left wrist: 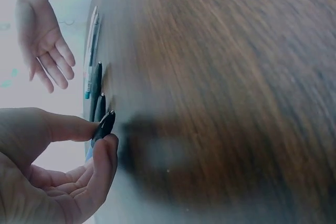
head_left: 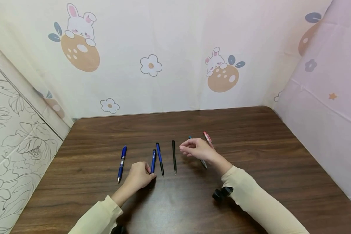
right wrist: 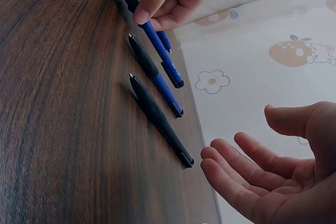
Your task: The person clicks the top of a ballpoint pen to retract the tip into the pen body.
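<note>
My left hand pinches a blue pen near its black grip, between thumb and fingers. In the right wrist view the pen's tip slants up past the thumb. Just right of it lies a second blue pen with a black grip, then a black pen. My right hand holds nothing, its fingers loosely bent and apart from the thumb, close to the black pen. Partly hidden behind that hand are a clear pen with a blue end and a red-and-clear pen.
A dark blue pen with a patterned barrel lies left of my left hand. The brown wood-grain table meets a patterned cloth at the back and right. A black wrist device hangs below the right sleeve.
</note>
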The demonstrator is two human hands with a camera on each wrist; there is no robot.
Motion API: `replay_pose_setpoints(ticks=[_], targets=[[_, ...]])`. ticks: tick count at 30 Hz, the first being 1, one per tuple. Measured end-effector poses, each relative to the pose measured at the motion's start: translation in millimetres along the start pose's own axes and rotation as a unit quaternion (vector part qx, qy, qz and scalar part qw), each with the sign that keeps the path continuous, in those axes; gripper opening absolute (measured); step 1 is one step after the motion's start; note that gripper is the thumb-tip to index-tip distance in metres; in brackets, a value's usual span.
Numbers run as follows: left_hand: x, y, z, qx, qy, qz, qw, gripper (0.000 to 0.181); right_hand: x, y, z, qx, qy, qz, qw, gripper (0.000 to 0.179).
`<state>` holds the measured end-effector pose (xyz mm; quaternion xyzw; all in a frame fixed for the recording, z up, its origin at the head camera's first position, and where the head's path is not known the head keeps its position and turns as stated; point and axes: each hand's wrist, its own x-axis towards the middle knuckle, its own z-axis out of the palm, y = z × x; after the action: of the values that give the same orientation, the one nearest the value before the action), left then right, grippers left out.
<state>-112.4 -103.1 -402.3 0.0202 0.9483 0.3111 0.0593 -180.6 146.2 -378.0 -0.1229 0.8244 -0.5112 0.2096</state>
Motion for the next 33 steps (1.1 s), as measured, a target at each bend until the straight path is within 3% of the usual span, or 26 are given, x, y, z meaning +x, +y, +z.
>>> replay_pose_setpoints(ticks=[6, 14, 33], targets=[[-2.4, 5.1, -2.5, -0.015, -0.006, 0.006, 0.9999, 0.020, 1.6, 0, 4, 0.000, 0.004, 0.005, 1.0000, 0.033], [-6.4, 14.3, -1.5, -0.037, 0.001, 0.041, 0.9985, 0.017, 1.4, 2, 11, 0.006, 0.015, 0.005, 0.9999, 0.034], [-1.1, 27.3, 1.3, -0.069, 0.010, 0.090, 0.9934, 0.013, 4.5, 0, 17, 0.047, -0.003, 0.005, 0.9989, 0.037]])
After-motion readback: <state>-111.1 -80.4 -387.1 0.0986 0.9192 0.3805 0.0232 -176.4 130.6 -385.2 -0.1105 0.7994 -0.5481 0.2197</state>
